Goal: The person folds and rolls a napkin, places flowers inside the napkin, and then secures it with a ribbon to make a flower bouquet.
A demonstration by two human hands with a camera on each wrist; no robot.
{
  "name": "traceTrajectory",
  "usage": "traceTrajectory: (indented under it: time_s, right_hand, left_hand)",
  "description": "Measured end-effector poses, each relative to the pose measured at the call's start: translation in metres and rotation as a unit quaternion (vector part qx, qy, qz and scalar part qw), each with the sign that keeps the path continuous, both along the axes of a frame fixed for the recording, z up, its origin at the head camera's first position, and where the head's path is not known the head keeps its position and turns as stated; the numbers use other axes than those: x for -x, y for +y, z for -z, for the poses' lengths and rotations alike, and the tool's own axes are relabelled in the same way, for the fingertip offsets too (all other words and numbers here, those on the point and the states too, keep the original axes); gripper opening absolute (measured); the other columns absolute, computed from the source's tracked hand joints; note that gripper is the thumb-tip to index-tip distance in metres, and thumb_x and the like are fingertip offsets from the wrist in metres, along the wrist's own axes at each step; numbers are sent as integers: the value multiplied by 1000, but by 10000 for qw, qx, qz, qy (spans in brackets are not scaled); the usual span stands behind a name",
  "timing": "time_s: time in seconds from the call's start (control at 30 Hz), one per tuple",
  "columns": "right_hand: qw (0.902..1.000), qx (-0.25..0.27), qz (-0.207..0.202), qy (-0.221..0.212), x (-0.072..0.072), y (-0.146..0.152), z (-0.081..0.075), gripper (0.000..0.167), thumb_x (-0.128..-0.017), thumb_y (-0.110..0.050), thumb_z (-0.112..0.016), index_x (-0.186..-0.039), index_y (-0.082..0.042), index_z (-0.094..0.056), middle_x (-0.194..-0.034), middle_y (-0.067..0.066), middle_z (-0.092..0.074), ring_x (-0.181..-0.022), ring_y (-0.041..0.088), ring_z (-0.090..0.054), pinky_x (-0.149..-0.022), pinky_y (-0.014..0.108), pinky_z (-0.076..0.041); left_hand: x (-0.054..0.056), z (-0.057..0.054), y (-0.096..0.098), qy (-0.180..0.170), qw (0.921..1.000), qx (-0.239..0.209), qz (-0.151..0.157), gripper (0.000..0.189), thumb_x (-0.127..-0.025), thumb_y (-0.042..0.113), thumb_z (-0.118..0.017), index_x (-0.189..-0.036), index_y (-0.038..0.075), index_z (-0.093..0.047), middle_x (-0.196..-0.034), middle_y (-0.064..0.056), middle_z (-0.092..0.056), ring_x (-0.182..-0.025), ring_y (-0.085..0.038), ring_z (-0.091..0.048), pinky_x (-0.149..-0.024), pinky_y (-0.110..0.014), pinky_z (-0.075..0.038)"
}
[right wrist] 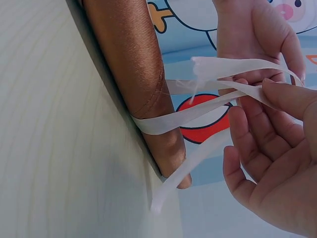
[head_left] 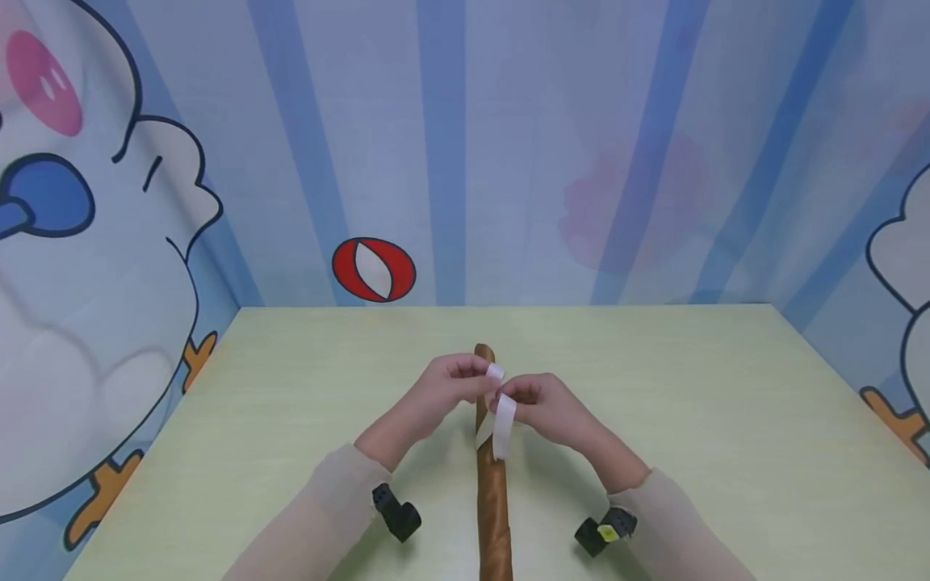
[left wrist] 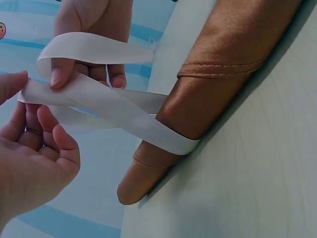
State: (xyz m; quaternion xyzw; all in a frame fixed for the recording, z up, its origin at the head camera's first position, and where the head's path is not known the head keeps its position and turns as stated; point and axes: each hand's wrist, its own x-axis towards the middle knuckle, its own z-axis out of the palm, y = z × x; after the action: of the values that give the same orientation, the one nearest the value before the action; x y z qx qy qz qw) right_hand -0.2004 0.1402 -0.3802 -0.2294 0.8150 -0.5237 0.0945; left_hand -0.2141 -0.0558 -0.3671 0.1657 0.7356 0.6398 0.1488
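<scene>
A long, tapered roll of shiny brown cloth lies lengthwise on the table, its narrow end pointing away from me. Around it near that end passes a white ribbon, whose two lengths cross above the roll. My left hand pinches one length between thumb and forefinger, just left of the roll. Close by on the right, my right hand pinches the ribbon too, and a loose tail hangs from its fingers. In the right wrist view the ribbon fits closely against the roll; its exact crossing is partly hidden by fingers.
The pale wood-grain table reaches back to a blue striped backdrop printed with cartoon figures and a red-and-white ball. Small black cameras sit on both wrists.
</scene>
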Motion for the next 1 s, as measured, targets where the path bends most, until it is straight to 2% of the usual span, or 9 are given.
traceTrajectory:
  time_s: [0.17,0.37,0.5,0.77,1.0]
  right_hand:
    - [10000,-13,-33,17,0,0,0,18,-93,-10,-61,-100,4,-69,-98,14,-70,-92,17,-63,-81,34,-50]
    - [10000,-16,-29,11,0,0,1,18,-92,-9,-62,-100,5,-70,-96,13,-71,-86,14,-61,-79,33,-49]
    - [10000,22,-37,2,0,0,0,17,-91,-9,-63,-99,5,-70,-95,13,-71,-83,14,-59,-78,33,-48]
    - [10000,27,-3,-65,1,-1,1,19,-90,-10,-65,-99,5,-70,-96,13,-71,-84,13,-60,-78,32,-48]
    - [10000,59,15,-74,1,-1,1,19,-90,-11,-65,-99,5,-70,-96,12,-71,-86,13,-61,-79,32,-48]
  left_hand:
    - [1,-9,0,47,10000,40,-39,28,-94,21,-60,-111,-1,-65,-105,-4,-63,-99,-18,-54,-93,-48,-45]
    - [3,-16,0,128,9997,132,-178,25,-94,21,-60,-109,2,-67,-105,-6,-63,-101,-20,-55,-90,-40,-47]
    - [4,-19,0,66,9996,137,-237,27,-94,22,-60,-110,1,-66,-102,-5,-64,-100,-20,-55,-92,-42,-45]
    - [-2,-27,-4,27,9995,102,-310,24,-95,23,-59,-106,4,-68,-96,-3,-64,-102,-32,-54,-90,-38,-45]
    - [-8,-30,-8,187,9997,-37,-135,25,-96,20,-57,-107,-1,-66,-95,-2,-63,-92,-23,-55,-85,-33,-45]
